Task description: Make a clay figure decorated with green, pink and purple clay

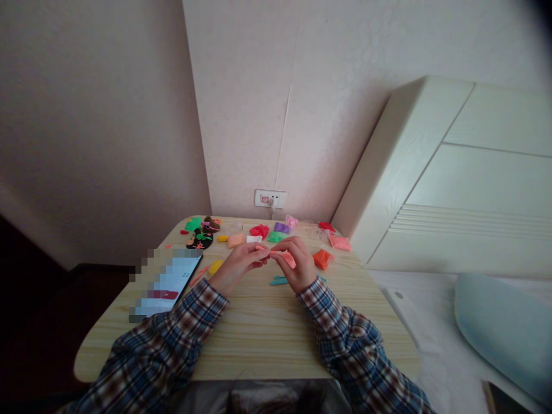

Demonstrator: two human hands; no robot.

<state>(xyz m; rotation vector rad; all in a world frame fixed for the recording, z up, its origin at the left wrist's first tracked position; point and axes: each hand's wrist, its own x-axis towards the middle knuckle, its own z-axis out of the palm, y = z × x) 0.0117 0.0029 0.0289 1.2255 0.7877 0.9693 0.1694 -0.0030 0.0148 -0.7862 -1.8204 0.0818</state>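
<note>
Over the middle of the wooden table (259,339), my left hand (237,267) and my right hand (301,267) meet with fingers closed. Between them is a soft coral-pink piece of modelling clay (288,259), pinched at its left by my left fingertips and held on the right by my right fingers. Part of the clay is hidden behind the fingers. Teal modelling tools (278,281) lie on the table below my right hand. A yellow clay lump (215,267) and a pink tool (198,277) rest left of my left hand.
A lit tablet or phone (170,282) lies at left. Along the back are peach (236,240), red (259,232), purple (282,227) and green (277,236) clay packets. Shaped clay pieces (199,238) sit back left, an orange packet (322,259) at right. A socket (270,199) is on the wall.
</note>
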